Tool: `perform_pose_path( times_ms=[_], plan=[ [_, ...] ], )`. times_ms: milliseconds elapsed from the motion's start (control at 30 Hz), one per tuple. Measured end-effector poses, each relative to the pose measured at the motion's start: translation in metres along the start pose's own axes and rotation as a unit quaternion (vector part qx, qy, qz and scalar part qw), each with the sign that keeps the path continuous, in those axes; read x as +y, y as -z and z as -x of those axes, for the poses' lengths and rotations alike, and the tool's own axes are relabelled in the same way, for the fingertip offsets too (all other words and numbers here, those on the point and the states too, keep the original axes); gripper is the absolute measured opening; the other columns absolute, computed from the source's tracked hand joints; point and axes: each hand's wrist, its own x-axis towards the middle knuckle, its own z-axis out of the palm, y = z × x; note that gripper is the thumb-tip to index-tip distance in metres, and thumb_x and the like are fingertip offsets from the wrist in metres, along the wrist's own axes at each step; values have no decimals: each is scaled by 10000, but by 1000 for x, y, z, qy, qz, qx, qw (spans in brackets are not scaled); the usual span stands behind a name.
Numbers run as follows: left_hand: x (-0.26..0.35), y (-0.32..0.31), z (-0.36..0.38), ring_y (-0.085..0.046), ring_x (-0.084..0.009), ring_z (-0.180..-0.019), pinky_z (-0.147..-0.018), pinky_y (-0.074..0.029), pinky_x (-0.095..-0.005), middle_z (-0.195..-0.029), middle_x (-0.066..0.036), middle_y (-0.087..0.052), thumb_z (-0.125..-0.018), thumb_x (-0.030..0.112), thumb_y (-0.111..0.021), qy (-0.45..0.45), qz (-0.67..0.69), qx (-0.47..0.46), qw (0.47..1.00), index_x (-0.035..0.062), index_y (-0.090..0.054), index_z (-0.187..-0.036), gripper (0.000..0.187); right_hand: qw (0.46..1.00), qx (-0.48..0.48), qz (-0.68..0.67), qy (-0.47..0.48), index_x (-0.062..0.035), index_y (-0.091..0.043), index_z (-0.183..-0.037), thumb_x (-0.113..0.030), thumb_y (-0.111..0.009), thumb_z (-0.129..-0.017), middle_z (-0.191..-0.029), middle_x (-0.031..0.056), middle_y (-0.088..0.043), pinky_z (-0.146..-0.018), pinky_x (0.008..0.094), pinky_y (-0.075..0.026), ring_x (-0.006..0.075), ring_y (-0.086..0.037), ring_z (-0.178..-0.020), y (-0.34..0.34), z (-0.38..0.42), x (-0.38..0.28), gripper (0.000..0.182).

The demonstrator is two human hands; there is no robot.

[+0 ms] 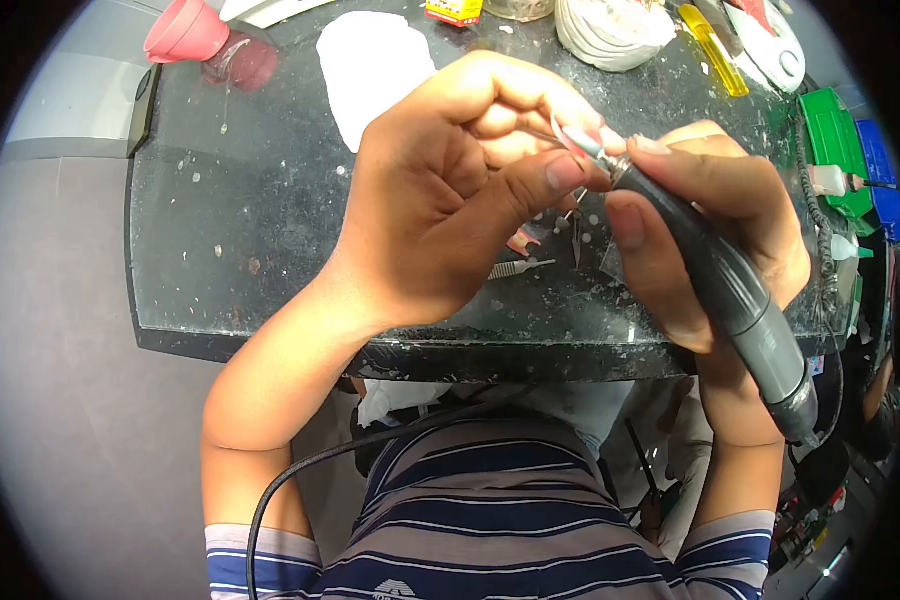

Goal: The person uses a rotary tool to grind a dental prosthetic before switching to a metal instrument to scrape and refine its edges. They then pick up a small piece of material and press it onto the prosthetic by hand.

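Observation:
My right hand [740, 200] is closed around a dark grey rotary handpiece [725, 270], which slants from upper left to lower right. At its tip, a pale blue-grey bit [582, 141] meets a small thin curved piece [558, 128], pinkish at the edge. My left hand [450, 190] pinches that piece between thumb and fingers, which hide most of it; its exact kind cannot be made out. On the dark table [260, 220] below the hands lie a metal knife handle [515, 269], a small pink-and-white piece [521, 243] and a pointed metal tool [577, 240].
A white cloth or paper [365, 65], a pink cup [185, 32], a yellow box [454, 10] and a white plaster-coated bowl [615, 30] stand toward the back. A yellow cutter [713, 50] lies farther right. Green bins [835, 135] line the right side. A black cable [320, 455] crosses my lap.

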Motion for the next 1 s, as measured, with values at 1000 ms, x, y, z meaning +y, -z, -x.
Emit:
perform_pose_path(
  times_ms=[1000],
  plan=[
    [7, 0, -2, -692, -215, -860, -700, -578, -312, -1038, -218, -686, -1003, 48, -553, 42, 18, 4, 999, -98, -528, -1224, 266, 998, -7, -62, -16, 30, -619, -977, -161, -747, -864, -892, 125, -636, -671, 266, -470, 192, -572, -786, 18, -5, 13, 257]
  ],
)
